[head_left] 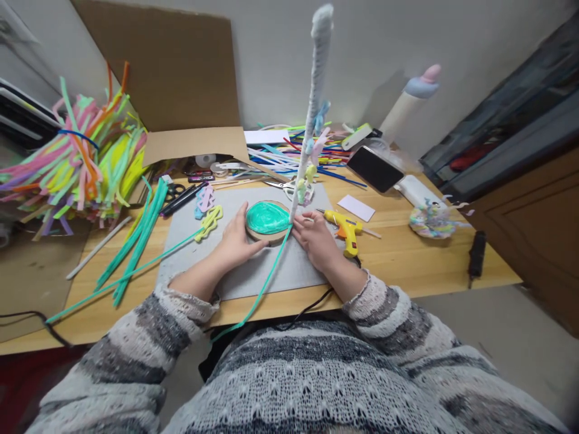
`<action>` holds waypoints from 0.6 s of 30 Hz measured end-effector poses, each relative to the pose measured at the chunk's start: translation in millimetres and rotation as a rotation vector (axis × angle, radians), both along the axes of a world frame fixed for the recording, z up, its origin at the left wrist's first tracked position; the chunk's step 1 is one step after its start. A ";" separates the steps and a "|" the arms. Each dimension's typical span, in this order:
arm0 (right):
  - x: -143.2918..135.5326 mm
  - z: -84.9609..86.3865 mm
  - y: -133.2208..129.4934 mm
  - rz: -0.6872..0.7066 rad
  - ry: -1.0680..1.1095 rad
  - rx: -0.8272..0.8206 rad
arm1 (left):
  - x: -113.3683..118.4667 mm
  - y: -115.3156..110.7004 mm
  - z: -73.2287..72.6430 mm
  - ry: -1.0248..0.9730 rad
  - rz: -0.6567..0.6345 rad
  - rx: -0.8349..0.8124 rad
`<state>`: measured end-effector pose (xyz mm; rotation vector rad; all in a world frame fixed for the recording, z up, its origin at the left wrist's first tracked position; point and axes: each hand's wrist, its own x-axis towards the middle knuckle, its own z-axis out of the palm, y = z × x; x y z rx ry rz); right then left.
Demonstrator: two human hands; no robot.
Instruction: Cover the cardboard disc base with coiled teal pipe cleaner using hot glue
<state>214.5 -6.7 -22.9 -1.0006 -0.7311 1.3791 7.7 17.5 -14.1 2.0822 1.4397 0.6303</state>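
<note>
A round wood slice (270,241) lies on the grey mat, its top covered by a coil of green pipe cleaner (266,217). My left hand (235,242) grips the slice's left side, fingers behind and thumb in front. At the right edge, my right hand (315,240) has its fingers bent and fingertips on the green pipe cleaner's free length (266,282), which trails down to the front table edge. Beside those fingertips rises a white wrapped stem (309,120) carrying small blue, pink and yellow shapes. Its foot is partly hidden by my right hand.
A yellow glue gun (346,232) lies right of my right hand, near a white card (356,208) and a phone (375,169). Scissors (289,188) sit behind the slice. Left are green pipe cleaners (140,241), zigzag pieces (209,223) and a big colourful bundle (81,157).
</note>
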 end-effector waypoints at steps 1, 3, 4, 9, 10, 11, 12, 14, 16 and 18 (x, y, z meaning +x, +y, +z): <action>-0.1 -0.2 -1.6 0.022 0.009 0.007 | -0.4 -1.6 2.0 -0.004 0.009 -0.003; -0.6 -0.8 -1.6 0.034 0.022 0.017 | -1.6 -7.7 7.6 0.039 0.045 0.027; -1.0 -1.4 -0.2 0.030 0.023 0.021 | -2.5 -11.2 10.6 0.080 0.055 0.043; -1.5 -1.1 8.4 -0.002 -0.058 0.037 | -8.1 -20.3 19.1 0.253 0.059 0.049; 0.2 2.0 7.3 -0.014 -0.111 0.057 | -8.6 -19.9 19.3 0.259 0.078 0.077; 3.2 6.6 4.7 -0.030 -0.175 0.090 | -8.7 -19.1 19.4 0.245 0.096 0.123; 7.9 12.3 0.4 -0.052 -0.247 0.135 | -8.3 -18.3 19.5 0.209 0.100 0.179; 22.9 25.7 -12.4 -0.076 -0.396 0.239 | -5.7 -17.9 20.4 0.093 0.042 0.284; 44.5 37.6 -27.7 -0.116 -0.647 0.255 | 0.1 -20.4 22.5 -0.007 -0.081 0.340; 68.6 44.4 -40.7 -0.143 -1.049 0.141 | 9.3 -25.6 25.2 -0.018 -0.204 0.336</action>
